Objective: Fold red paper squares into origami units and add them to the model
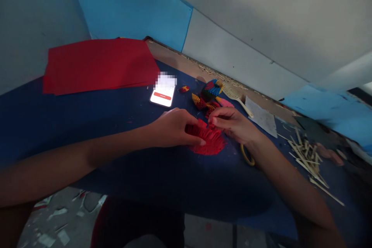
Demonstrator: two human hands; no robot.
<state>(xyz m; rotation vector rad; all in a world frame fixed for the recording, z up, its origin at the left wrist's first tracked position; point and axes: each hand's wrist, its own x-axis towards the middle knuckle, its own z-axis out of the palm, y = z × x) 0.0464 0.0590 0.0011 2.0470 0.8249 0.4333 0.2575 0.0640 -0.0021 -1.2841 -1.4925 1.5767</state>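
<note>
Holding the red bundle (213,145) on the blue table (130,174) with left hand (176,128), thumb and fingers wide over its left side. Pinching narrowly at its upper edge with right hand (240,124), on something too small to tell. Near the right wrist, a yellow ring (247,159); farther right, sticks (308,159). Beyond, phone (162,99) and folded pieces (213,88); past the phone, red sheets (101,66).

The room is dim, with a soft pale glow high on the wall (247,15). The phone (162,95) glares white, part of its screen pixelated. Deep shadow covers the near surface (162,178) and lower right corner. Fine detail looks smeared, and the wide view tilts.
</note>
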